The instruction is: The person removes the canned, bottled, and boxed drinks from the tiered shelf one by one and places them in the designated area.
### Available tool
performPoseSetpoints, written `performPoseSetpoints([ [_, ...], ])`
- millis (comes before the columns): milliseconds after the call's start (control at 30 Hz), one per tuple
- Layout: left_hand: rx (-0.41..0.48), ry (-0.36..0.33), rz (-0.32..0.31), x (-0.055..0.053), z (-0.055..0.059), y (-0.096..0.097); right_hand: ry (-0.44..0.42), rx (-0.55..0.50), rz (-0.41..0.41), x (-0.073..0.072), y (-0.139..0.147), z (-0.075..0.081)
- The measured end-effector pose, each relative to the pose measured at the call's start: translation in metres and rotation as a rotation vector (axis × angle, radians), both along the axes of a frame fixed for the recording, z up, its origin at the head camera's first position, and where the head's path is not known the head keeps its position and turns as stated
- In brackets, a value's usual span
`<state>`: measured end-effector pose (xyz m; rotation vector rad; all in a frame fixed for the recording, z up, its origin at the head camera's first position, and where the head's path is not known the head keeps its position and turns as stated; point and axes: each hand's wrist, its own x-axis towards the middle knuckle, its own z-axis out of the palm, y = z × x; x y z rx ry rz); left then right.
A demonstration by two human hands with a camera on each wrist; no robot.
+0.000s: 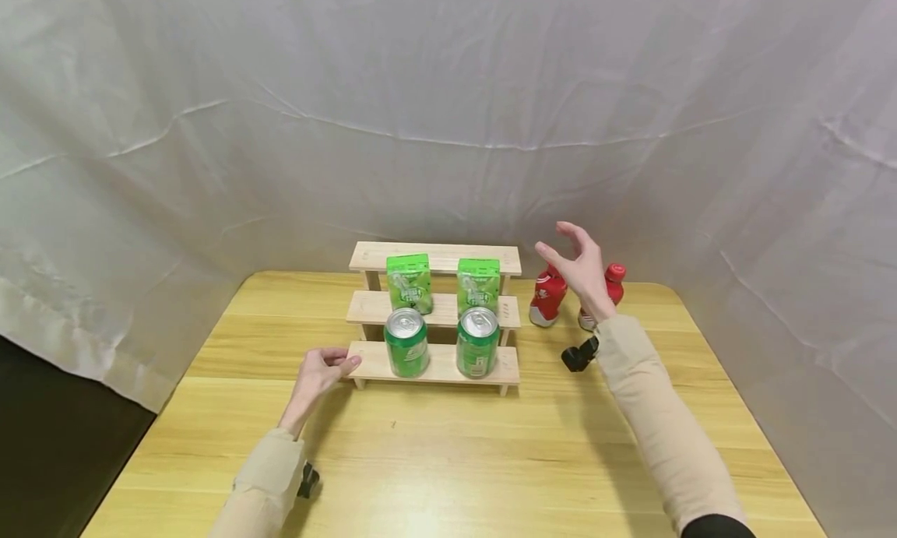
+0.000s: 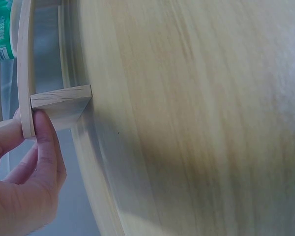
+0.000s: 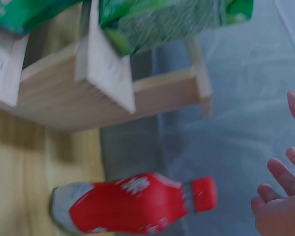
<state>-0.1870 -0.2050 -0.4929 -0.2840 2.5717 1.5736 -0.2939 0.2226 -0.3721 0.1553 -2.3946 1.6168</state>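
Observation:
A three-step wooden rack (image 1: 441,359) stands on the table. Its lowest step carries two green cans, a left can (image 1: 406,343) and a right can (image 1: 478,343). On the middle step are two green drink cartons, one on the left (image 1: 409,283) and one on the right (image 1: 479,283). My left hand (image 1: 318,378) pinches the left end of the lowest step between thumb and fingers (image 2: 45,147). Above a red bottle (image 1: 548,295) hovers my right hand (image 1: 582,265), fingers spread and holding nothing; in the right wrist view the bottle (image 3: 137,202) is apart from the fingers.
A second red bottle (image 1: 614,283) stands to the right, partly hidden behind the right wrist. The rack's top step (image 1: 448,256) bears nothing. A grey-white curtain (image 1: 448,133) hangs round the back and sides of the wooden table (image 1: 448,460).

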Motion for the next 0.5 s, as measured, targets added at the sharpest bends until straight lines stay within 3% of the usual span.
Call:
performPoseSetpoints([
  [267, -0.013, 0.009, 0.004, -0.001, 0.000, 0.000, 0.019, 0.054, 0.164, 0.012, -0.022, 0.021],
  [500, -0.013, 0.003, 0.001, 0.000, 0.000, 0.000, -0.005, 0.124, 0.386, 0.016, -0.037, 0.023],
])
